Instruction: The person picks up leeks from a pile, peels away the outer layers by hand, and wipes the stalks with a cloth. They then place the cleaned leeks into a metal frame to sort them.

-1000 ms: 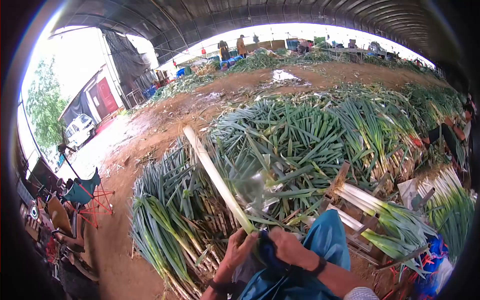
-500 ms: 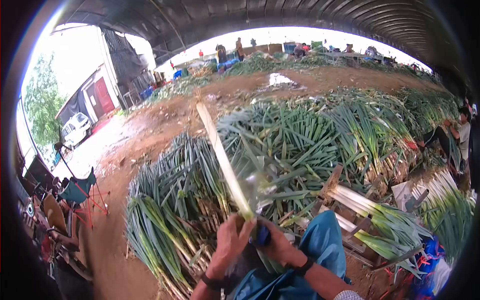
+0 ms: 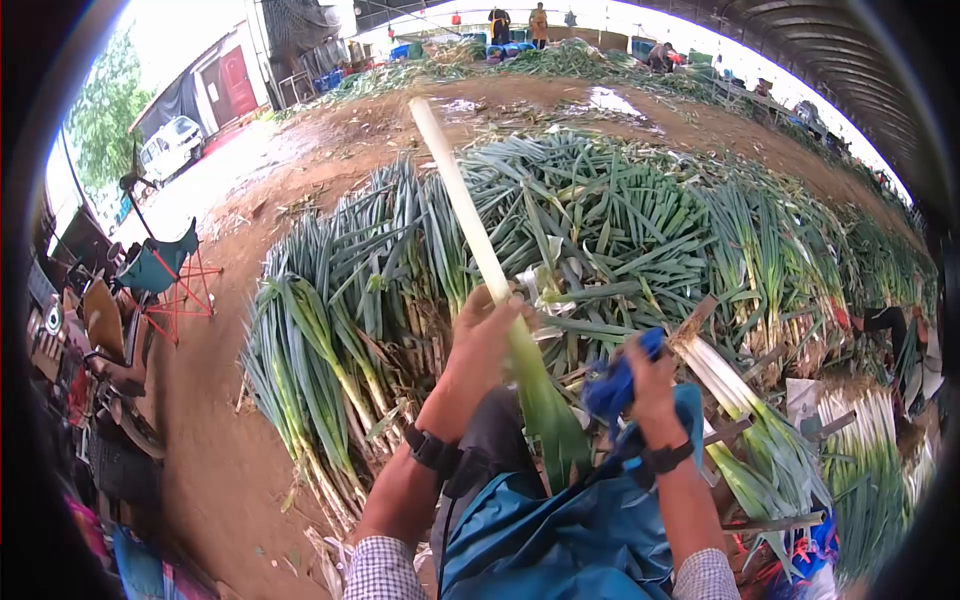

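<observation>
My left hand (image 3: 485, 335) is wrapped round a single leek (image 3: 460, 200) just above where its white shank turns green. The leek is tilted, white end up and away, green leaves (image 3: 550, 415) hanging over my lap. Apart from it, to the right, my right hand (image 3: 650, 385) is closed on a blurred blue object (image 3: 612, 388) whose kind I cannot make out. Beside this hand, white-stemmed leeks (image 3: 715, 375) lie on a low rack (image 3: 775, 522). A large heap of untrimmed leeks (image 3: 590, 220) spreads in front of me.
Bundled leeks (image 3: 860, 470) lie at the right, near a seated person (image 3: 905, 345). On the left stand a folding chair (image 3: 165, 262) and a motorbike (image 3: 115, 350). A white vehicle (image 3: 172, 146) is parked farther back. People (image 3: 538, 25) stand in the distance.
My right hand has moved away from the leek to the right with the blue object. The roots seen at the leek's upper end no longer show. The view has tilted down.
</observation>
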Action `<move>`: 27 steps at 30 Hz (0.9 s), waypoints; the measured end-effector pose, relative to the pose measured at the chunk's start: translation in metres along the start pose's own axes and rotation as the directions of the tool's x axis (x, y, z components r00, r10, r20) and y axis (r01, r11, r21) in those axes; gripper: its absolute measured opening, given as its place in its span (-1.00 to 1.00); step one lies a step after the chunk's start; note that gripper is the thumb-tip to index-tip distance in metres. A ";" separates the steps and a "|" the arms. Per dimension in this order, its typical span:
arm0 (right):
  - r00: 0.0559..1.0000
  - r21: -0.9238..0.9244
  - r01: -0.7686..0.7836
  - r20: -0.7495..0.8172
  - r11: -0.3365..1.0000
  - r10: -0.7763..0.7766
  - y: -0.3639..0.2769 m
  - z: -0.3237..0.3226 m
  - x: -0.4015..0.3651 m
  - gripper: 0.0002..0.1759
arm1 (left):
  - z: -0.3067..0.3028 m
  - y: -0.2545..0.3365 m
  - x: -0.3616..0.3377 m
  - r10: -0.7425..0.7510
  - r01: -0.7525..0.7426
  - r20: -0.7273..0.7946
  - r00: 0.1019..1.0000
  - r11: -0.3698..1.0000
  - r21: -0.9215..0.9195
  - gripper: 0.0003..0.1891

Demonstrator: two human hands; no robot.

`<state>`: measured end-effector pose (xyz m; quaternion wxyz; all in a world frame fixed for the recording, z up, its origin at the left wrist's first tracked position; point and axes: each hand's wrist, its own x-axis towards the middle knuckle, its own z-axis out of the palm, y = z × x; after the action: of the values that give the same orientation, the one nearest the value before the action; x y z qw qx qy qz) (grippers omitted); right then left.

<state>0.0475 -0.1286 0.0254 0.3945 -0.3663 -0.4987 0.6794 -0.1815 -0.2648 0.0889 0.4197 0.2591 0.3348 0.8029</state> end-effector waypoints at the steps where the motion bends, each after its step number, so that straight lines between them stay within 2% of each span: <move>1: 0.985 0.138 0.163 0.038 0.977 -0.170 -0.027 0.007 0.007 -0.65 | -0.003 -0.001 0.007 0.022 -0.021 -0.035 0.999 1.000 0.022 -0.75; 2: 0.939 0.280 0.313 0.049 0.907 -0.340 -0.054 0.014 0.012 -0.67 | -0.006 -0.003 0.014 0.043 -0.040 -0.066 0.997 0.998 0.046 -0.74; 3: 0.811 0.107 0.569 0.088 0.815 -0.578 -0.079 0.029 0.007 -0.70 | -0.005 -0.003 0.020 0.064 -0.057 -0.094 0.993 0.996 0.071 -0.72; 4: 0.623 -0.041 0.781 0.120 0.623 -0.773 -0.105 0.044 0.002 -0.73 | 0.000 -0.001 0.024 0.080 -0.067 -0.142 0.987 0.993 0.093 -0.71; 5: 0.726 0.164 0.667 0.074 0.727 -0.683 -0.133 0.066 -0.010 -0.72 | 0.009 0.002 0.025 0.090 -0.069 -0.187 0.978 0.991 0.115 -0.69; 6: 0.818 0.363 0.520 0.049 0.773 -0.573 -0.151 0.089 -0.021 -0.72 | 0.019 0.002 0.026 0.093 -0.063 -0.227 0.969 0.988 0.138 -0.68; 7: 0.828 0.347 0.493 0.096 0.798 -0.553 -0.150 0.105 -0.024 -0.70 | 0.021 0.004 0.026 0.079 -0.045 -0.196 0.977 0.985 0.169 -0.65; 8: 0.793 0.077 0.564 0.227 0.822 -0.566 -0.114 0.106 -0.023 -0.60 | 0.021 0.004 0.025 0.085 -0.062 -0.152 0.985 0.986 0.154 -0.66; 9: 0.742 -0.206 0.655 0.357 0.727 -0.568 -0.078 0.107 -0.021 -0.50 | 0.033 0.018 0.016 0.074 -0.019 -0.228 0.971 0.971 0.237 -0.71; 10: 0.678 -0.405 0.734 0.477 0.545 -0.559 -0.043 0.108 -0.017 -0.40 | 0.028 0.011 0.019 0.192 -0.157 -0.209 0.959 0.973 0.171 -0.77; 11: 0.364 -0.282 0.928 0.551 0.243 -0.751 -0.002 0.097 -0.014 -0.26 | 0.046 0.036 0.007 0.089 0.050 -0.398 0.913 0.944 0.327 -0.81; 12: 0.238 -0.264 0.960 0.599 0.092 -0.765 0.028 0.079 -0.015 -0.20 | 0.006 0.019 0.014 0.173 -0.139 -0.237 0.956 0.978 0.154 -0.84; 13: 0.513 -0.362 0.858 0.571 0.364 -0.641 0.033 0.073 -0.038 -0.30 | -0.018 0.021 0.018 0.104 -0.075 -0.266 0.958 0.990 0.116 -0.85; 14: 0.663 -0.437 0.734 0.629 0.520 -0.405 0.045 0.058 -0.040 -0.38 | -0.038 0.025 0.014 0.058 -0.049 -0.108 0.992 0.995 0.087 -0.84; 15: 0.732 -0.494 0.653 0.606 0.574 -0.311 0.053 0.044 -0.046 -0.41 | -0.069 0.023 0.022 0.110 -0.067 -0.195 0.975 0.975 0.214 -0.80; 16: 0.786 -0.490 0.575 0.553 0.655 -0.277 0.052 0.031 -0.050 -0.42 | -0.078 0.029 0.027 0.111 -0.068 -0.165 0.980 0.967 0.246 -0.79; 17: 0.823 -0.463 0.503 0.515 0.729 -0.241 0.048 0.022 -0.054 -0.43 | -0.082 0.040 0.031 0.128 -0.084 -0.146 0.981 0.957 0.279 -0.79; 18: 0.837 -0.453 0.535 0.402 0.713 -0.372 0.043 0.015 -0.049 -0.45 | -0.091 0.043 0.037 0.144 -0.122 -0.076 0.987 0.963 0.241 -0.77; 20: 0.776 -0.433 0.615 0.180 0.659 -0.605 0.026 0.011 -0.036 -0.47 | -0.081 0.057 0.044 0.192 -0.181 -0.023 0.981 0.951 0.252 -0.68; 21: 0.791 -0.427 0.581 0.096 0.693 -0.604 0.005 0.005 -0.032 -0.44 | -0.063 0.068 0.040 0.205 -0.194 -0.009 0.979 0.939 0.285 -0.63; 23: 0.898 -0.381 0.425 0.063 0.821 -0.436 -0.036 -0.005 -0.021 -0.40 | -0.034 0.087 0.036 0.229 -0.229 0.038 0.973 0.920 0.316 -0.58; 26: 0.778 -0.691 0.526 0.156 0.495 -0.609 -0.007 0.009 0.028 -0.34 | 0.003 0.099 0.023 0.265 -0.298 0.140 0.954 0.893 0.337 -0.64; 27: 0.787 -0.645 0.558 0.212 0.522 -0.580 -0.010 0.015 0.024 -0.32 | 0.014 0.097 0.019 0.255 -0.292 0.148 0.956 0.885 0.362 -0.65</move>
<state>0.0259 -0.1110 0.0358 0.4398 -0.3105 -0.7959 0.2770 -0.2296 -0.2853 0.1736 0.2598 0.4182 0.4234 0.7605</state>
